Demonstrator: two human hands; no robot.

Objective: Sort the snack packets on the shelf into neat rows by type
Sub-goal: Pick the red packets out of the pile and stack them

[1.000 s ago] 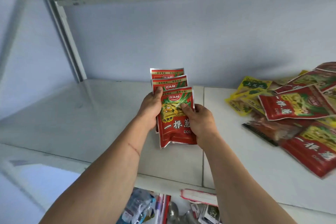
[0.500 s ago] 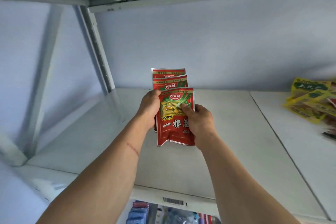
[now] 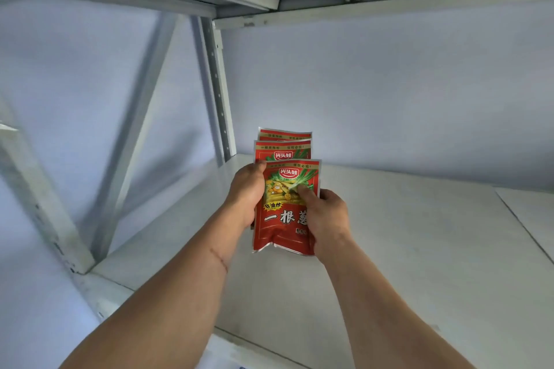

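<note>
The front packet (image 3: pixel 286 207) covers all but the top strips of the two packets behind it (image 3: pixel 283 150); their lower parts are not visible. The left hand (image 3: pixel 247 193) hides the stack's left edge, and its fingers are out of sight behind the packets. The right hand (image 3: pixel 325 219) covers the end of the front packet's large printed text. Small print on the packets is illegible. Both forearms are cut off by the bottom edge. The shelf (image 3: pixel 419 249) runs off the right edge.
</note>
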